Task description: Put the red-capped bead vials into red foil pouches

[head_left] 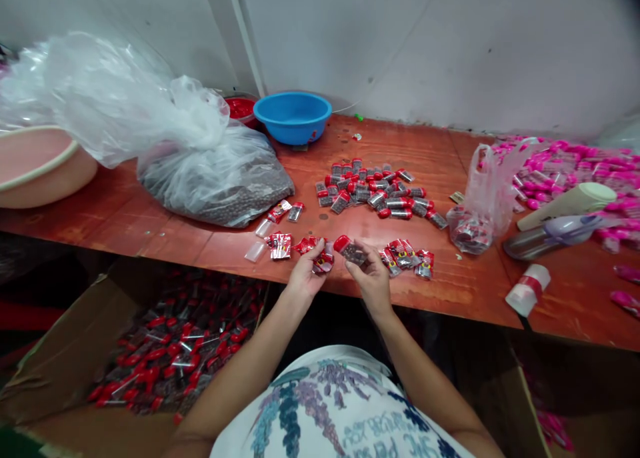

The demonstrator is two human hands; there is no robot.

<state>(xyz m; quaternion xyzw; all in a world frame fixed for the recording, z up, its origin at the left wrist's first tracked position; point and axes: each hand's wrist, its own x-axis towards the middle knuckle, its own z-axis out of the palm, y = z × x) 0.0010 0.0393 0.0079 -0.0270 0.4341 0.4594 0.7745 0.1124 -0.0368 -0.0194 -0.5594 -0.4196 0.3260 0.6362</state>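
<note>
My left hand [309, 271] is closed on a small red printed packet [324, 261] at the table's front edge. Close beside it, my right hand [371, 276] grips a clear bottle with a red cap [350, 249], filled with dark grains and tilted, cap toward the left. More red printed packets [281, 246] lie to the left, near clear empty sleeves [256, 251]. Another group of packets [404, 255] rests right of my right hand. Behind both hands spreads a pile of red-capped bottles [373, 190].
A clear bag of dark pellets [215, 178] slumps at left, by a blue basin [293, 115] and a cream basin [45, 171]. Right stand a small plastic bag [475, 211], a tumbler [545, 238] and pink items [575, 171]. Below left, a cardboard box [65, 351] holds many red-capped bottles.
</note>
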